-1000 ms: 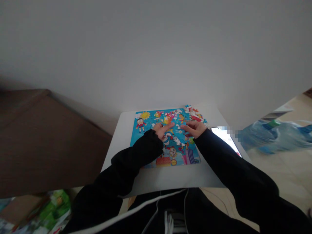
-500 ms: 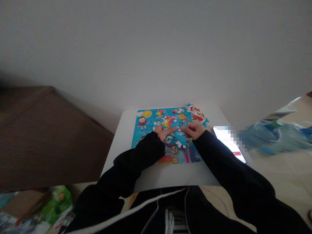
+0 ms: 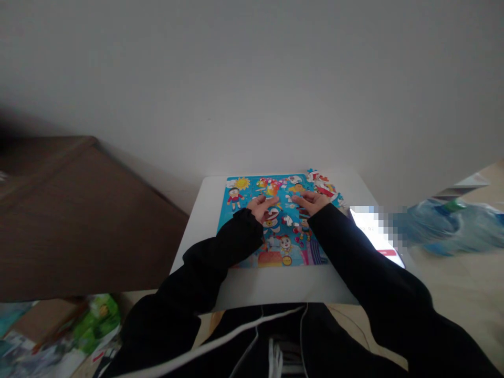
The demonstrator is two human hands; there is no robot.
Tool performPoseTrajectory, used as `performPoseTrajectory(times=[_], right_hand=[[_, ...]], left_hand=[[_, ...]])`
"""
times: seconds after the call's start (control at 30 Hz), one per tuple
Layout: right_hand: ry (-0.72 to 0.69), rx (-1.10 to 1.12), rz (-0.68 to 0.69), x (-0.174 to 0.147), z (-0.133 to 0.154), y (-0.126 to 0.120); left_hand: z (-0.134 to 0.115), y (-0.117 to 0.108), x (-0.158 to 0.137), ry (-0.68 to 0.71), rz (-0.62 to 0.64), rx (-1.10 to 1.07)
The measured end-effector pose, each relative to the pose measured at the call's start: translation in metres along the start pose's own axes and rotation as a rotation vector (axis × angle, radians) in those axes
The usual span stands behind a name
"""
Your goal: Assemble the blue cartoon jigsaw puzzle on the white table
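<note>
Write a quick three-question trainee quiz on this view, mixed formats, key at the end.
1. Multiple choice. From the wearer's viewpoint, where does the phone lie?
A: left of the jigsaw
B: right of the jigsaw
C: on top of the jigsaw

2. True or false: the left hand rests on the phone.

3. Fill in the blank, again from the wearer's viewpoint: a heap of loose pieces lies at the jigsaw's far ____ corner.

Key: 1. B. 2. False; it is over the jigsaw. 3. right.
</note>
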State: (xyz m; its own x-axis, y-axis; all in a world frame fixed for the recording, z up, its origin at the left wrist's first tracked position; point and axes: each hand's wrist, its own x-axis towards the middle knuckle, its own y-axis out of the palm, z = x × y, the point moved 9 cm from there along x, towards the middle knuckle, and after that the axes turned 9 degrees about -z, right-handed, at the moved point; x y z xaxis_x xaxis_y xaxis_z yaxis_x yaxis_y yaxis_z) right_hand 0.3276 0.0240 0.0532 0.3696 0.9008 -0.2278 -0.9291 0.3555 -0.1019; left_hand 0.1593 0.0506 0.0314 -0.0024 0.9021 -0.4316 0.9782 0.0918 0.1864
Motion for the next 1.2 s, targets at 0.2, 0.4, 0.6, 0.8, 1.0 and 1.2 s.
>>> performPoseTrajectory(times=[0.2, 0.4, 0.6, 0.8, 1.0, 1.2], right_hand=[[-0.063, -0.212, 0.053, 0.073, 0.003, 0.031], [-0.086, -0.379, 0.102, 0.106, -0.012, 0.052], [-0.436, -0.797, -0.022, 0.096, 0.009, 0.048], [-0.555, -0.894, -0.044, 0.087, 0.01, 0.045], [-0.53, -0.844, -0.045, 0.094, 0.004, 0.029], [-0.566, -0.792, 0.087, 0.092, 0.002, 0.034]], left_hand=[[-0.046, -0.035, 0.045, 0.323, -0.042, 0.372], [-0.054, -0.01, 0.067, 0.667, 0.06, 1.108], [-0.024, 0.025, 0.071, 0.802, 0.25, 1.412], [-0.015, 0.03, 0.073, 0.872, 0.28, 1.485], [-0.016, 0.033, 0.074, 0.9, 0.227, 1.481], [-0.015, 0.032, 0.076, 0.954, 0.149, 1.484]])
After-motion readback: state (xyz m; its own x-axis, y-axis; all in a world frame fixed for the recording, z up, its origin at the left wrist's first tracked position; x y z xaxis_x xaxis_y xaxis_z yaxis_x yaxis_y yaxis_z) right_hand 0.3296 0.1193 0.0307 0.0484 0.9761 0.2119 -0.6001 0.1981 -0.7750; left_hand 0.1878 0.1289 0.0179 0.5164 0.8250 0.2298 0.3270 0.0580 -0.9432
